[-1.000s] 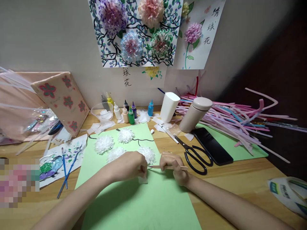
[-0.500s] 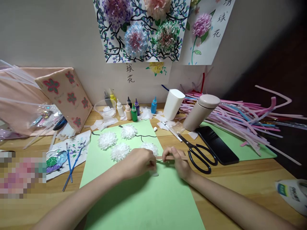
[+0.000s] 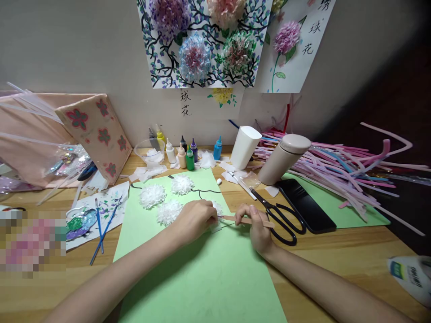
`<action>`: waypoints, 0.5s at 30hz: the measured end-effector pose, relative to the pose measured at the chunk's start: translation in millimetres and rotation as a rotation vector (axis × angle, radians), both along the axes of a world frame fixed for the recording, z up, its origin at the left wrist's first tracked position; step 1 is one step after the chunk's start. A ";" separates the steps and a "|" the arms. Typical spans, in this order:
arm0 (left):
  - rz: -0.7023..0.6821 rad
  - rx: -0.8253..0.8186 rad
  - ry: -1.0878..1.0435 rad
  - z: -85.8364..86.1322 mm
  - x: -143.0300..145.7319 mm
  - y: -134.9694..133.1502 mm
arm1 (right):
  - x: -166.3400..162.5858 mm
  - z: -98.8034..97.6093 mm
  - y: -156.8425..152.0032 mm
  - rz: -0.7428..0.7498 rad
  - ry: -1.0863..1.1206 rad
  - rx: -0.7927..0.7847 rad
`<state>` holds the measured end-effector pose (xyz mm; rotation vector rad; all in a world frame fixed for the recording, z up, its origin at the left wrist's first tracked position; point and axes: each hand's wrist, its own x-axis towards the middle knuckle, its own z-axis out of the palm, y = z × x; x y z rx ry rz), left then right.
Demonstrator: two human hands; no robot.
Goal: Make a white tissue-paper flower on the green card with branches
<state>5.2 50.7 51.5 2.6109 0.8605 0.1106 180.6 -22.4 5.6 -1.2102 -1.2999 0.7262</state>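
A green sheet of paper (image 3: 202,278) lies before me with several white ruffled paper flowers (image 3: 152,196) on its upper part. Over it, my left hand (image 3: 198,220) is closed in a pinch beside the lower right flower, partly covering it. A small piece of white paper (image 3: 216,228) shows beneath its fingertips. My right hand (image 3: 256,229) grips a flat wooden craft stick (image 3: 266,223), whose left end reaches to the left fingertips. A thin strand runs between the two hands; what it is I cannot make out.
Black-handled scissors (image 3: 281,222) and a phone (image 3: 307,206) lie to the right, near a tumbler (image 3: 284,159) and pipe cleaners (image 3: 340,170). Paint bottles (image 3: 190,158) line the wall. Crossed paintbrushes (image 3: 107,229) rest at left beside a flowered box (image 3: 96,139).
The craft stick now tilts slightly, its right end lower and farther right. My right hand has moved a little to the right, and the white paper piece sits higher. The camera view shifted slightly.
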 end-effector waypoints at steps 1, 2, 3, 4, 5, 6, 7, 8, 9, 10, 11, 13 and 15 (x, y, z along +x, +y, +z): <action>0.001 0.006 0.007 0.3 0.0 0.3 | 0.3 -0.5 -1.5 0.005 -0.008 0.055; 0.001 0.014 0.013 0.8 -0.2 0.7 | 0.7 -0.8 -2.9 0.026 -0.022 0.103; 0.001 0.024 0.018 1.2 -0.5 1.2 | 1.0 -1.0 -4.2 0.064 -0.048 0.139; 0.002 0.035 0.020 1.5 -0.9 1.7 | 1.2 -1.0 -5.2 0.111 -0.084 0.161; 0.002 0.047 0.020 1.4 -1.4 2.2 | 1.3 -0.8 -5.7 0.154 -0.124 0.173; 0.003 0.059 0.018 1.0 -1.8 2.6 | 1.2 -0.4 -5.9 0.184 -0.161 0.180; 0.003 0.069 0.013 0.2 -2.2 2.9 | 1.0 0.0 -5.5 0.202 -0.191 0.183; 0.002 0.077 0.007 -0.8 -2.4 3.0 | 0.6 0.4 -4.9 0.212 -0.216 0.180; -0.002 0.082 0.002 -2.0 -2.5 2.9 | 0.2 0.7 -3.9 0.216 -0.237 0.174; -0.005 0.085 0.000 -3.3 -2.4 2.7 | -0.1 1.0 -2.9 0.214 -0.254 0.168; -0.005 0.086 0.001 -4.5 -2.2 2.3 | -0.4 1.1 -1.9 0.210 -0.270 0.162; 0.003 0.087 0.014 -6.1 -1.5 1.3 | -0.7 1.3 -0.4 0.202 -0.291 0.158; 0.010 0.093 0.022 -5.9 -0.9 0.6 | -0.6 1.5 0.1 0.194 -0.296 0.157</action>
